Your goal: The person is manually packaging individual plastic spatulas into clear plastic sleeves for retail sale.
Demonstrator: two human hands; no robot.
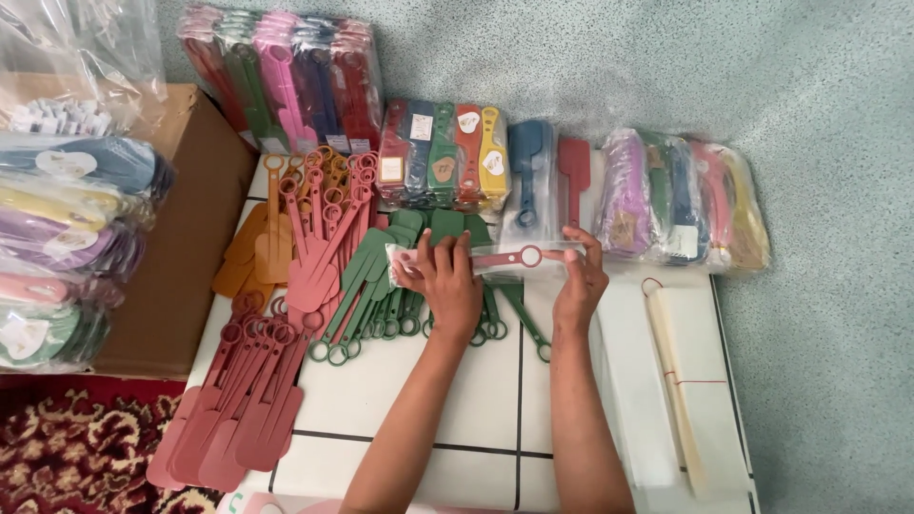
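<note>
Both hands meet over the middle of the low white desk (400,400), stretching a clear plastic sleeve (495,259) between them — inside it lies a pink spatula (519,257) with a ring at its handle end, held level and crosswise above the surface. The left hand (447,286) pinches the sleeve's left end, fingers curled over the plastic; the right hand (581,281) grips the right end, thumb and fingertips closed on it. Just under the hands a fan of green spatulas (381,286) lies spread, with orange spatulas (271,238) toward the far left corner and a heap of dark red spatulas (238,400) spilling over the near left edge. Packed bundles in mixed colours (443,152) line the far edge, and a stack of empty clear sleeves (685,381) rests along the right edge.
</note>
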